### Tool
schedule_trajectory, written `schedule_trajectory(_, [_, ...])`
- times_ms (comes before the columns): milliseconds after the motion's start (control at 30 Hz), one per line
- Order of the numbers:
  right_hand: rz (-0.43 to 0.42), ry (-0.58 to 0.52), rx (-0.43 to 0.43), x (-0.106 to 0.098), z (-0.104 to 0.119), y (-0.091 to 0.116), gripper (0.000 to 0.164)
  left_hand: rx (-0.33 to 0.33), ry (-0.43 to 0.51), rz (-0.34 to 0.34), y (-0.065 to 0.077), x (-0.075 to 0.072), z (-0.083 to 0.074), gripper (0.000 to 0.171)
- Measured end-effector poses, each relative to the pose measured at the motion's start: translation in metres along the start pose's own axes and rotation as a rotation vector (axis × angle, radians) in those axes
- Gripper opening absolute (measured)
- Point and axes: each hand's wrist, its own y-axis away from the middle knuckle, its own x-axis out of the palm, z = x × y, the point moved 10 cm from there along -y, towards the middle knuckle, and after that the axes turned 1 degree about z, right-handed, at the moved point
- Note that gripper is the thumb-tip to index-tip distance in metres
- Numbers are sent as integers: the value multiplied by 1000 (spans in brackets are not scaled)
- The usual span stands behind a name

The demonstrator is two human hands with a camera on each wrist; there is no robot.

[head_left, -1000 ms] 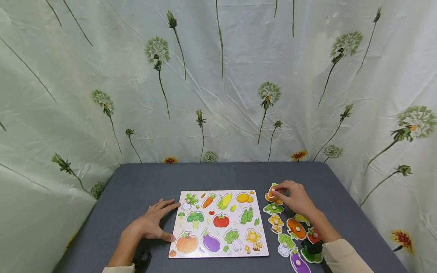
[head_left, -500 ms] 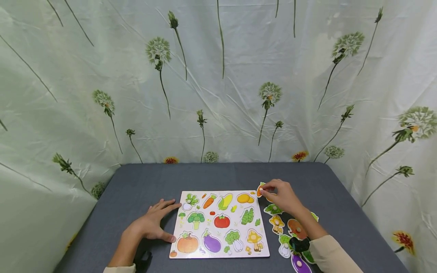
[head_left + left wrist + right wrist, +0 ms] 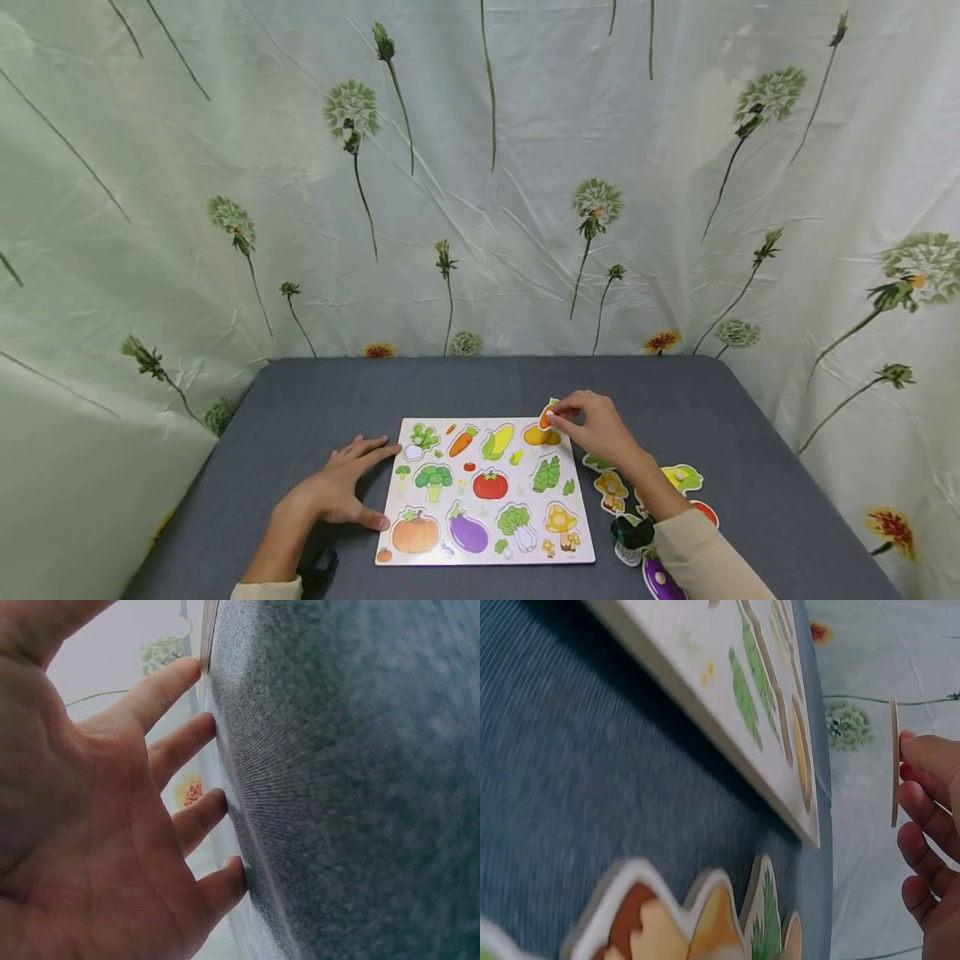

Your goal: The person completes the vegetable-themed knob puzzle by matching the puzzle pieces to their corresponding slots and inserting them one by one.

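Between thumb and fingers, my right hand (image 3: pixel 600 427) pinches a carrot puzzle piece (image 3: pixel 548 415) by its knob. The piece hangs above the top right of the vegetable puzzle board (image 3: pixel 517 450), over the printed potatoes. Seen edge-on in the right wrist view, the carrot piece (image 3: pixel 895 765) is a thin slab clear of the board. My left hand (image 3: pixel 337 487) lies spread at the board's left edge, thumb and index finger touching it. In the left wrist view the left hand's fingers (image 3: pixel 176 750) are extended, their tips down on the cloth.
Loose pieces lie right of the board: a mushroom (image 3: pixel 611 492), a corn (image 3: pixel 682 477), an eggplant (image 3: pixel 662 579) and several others partly under the right forearm. A dark cloth (image 3: pixel 315 396) covers the table. A flowered curtain (image 3: pixel 480 208) hangs behind.
My right hand has carried the carrot piece left from the pile of loose pieces to above the board's top right. The left hand has stayed at the board's edge.
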Motion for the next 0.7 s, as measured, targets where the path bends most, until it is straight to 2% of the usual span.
schedule_trajectory(367, [18,-26,43,23,11,-12,10,-6,1,-27,-7,3,13,114])
schedule_trajectory(533, [39,-32,93,37,15,-16,8,-5,-10,-2,-3,2,6,114])
schedule_trajectory(700, [49,-40,88,46,23,-20,6,-12,-22,11,0,0,-2,114])
